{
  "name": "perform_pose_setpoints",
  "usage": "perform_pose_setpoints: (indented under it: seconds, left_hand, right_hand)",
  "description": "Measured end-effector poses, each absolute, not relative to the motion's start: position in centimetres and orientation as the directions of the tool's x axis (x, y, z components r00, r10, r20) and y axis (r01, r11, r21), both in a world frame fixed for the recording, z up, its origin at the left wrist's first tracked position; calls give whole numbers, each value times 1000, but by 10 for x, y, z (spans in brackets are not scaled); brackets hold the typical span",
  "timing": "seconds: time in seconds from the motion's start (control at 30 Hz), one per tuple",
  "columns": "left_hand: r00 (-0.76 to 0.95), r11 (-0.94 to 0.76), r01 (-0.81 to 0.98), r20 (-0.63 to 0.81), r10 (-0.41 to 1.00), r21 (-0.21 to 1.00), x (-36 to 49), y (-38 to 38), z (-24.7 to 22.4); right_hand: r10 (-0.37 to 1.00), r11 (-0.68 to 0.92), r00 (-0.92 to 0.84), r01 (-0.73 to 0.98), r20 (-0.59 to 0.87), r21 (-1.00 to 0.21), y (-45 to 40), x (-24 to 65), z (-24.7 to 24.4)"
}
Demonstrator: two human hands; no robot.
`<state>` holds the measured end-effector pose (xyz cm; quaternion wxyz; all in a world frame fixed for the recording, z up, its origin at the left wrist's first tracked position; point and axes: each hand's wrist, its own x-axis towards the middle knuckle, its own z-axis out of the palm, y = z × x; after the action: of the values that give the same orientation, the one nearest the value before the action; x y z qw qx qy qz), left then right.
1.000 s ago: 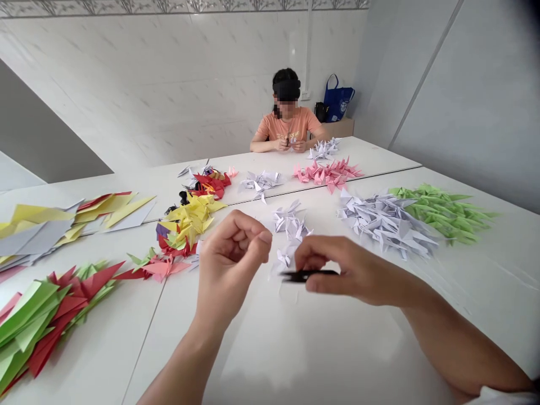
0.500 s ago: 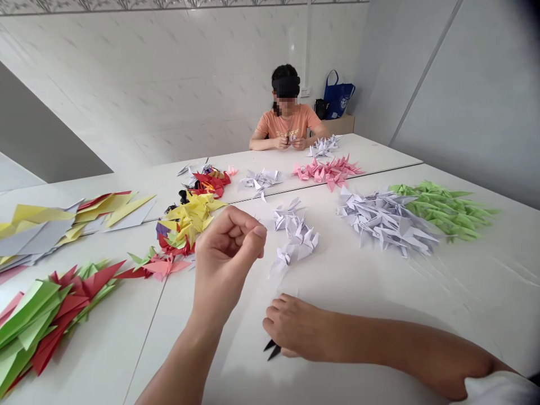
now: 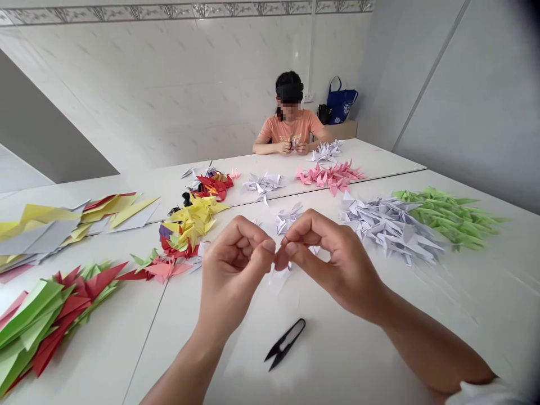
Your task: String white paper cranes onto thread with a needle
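Side by side above the table, my left hand and my right hand are raised with thumbs and forefingers pinched, the tips almost meeting. Whatever the pinches hold is too fine to make out. Below them a pair of black thread snips lies on the white table, blades toward the lower left. Behind my hands sit white folded paper cranes, partly hidden by my fingers.
White cranes and green cranes are heaped at the right, pink cranes farther back. Yellow cranes and green and red folded papers lie left. Across the table sits a person in an orange shirt.
My right hand has let go of the snips and risen to meet my left hand. The snips now lie fully visible on the table. My left hand stays pinched.
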<state>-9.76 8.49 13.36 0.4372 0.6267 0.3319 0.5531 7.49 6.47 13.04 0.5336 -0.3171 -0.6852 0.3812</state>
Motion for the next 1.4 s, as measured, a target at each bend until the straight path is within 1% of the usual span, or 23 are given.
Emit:
perform_pose_setpoints:
  seconds: [0.1,0.23,0.37,0.43,0.57,0.67,1.03,1.4]
  left_hand:
    - [157,-381,-86,390,907,921,-93,80,134]
    - [82,-397,-77,403,912,915,-87,74,137]
    - [128,-441,-58,444,887,896,-89,74,136]
    - [143,-458,-47,460,877,888,-90,75,135]
    - [90,-459,-52,462,882,887,-89,74,136]
    - [84,-475,-50,478,875,879,-86,72,137]
    - [90,-512,-57,515,853,857,-83,73,139]
    - [105,-509,-18,508,855,860,-84,72,140]
  right_hand:
    - [805,584,-173,61,567,-810,64,71,130]
    - [796,601,-179,121,578,-790,62,72,129]
    - [783,622,-164,191,600,-759,59,72,128]
    - [779,627,-166,194,604,-755,58,72,127]
    - [775,632,-164,191,610,-751,58,71,128]
    - [771,637,-160,193,617,-746,58,71,128]
    - [765,644,-153,200,626,-739,59,70,127]
    - [757,653,-144,212,637,-727,58,70,128]
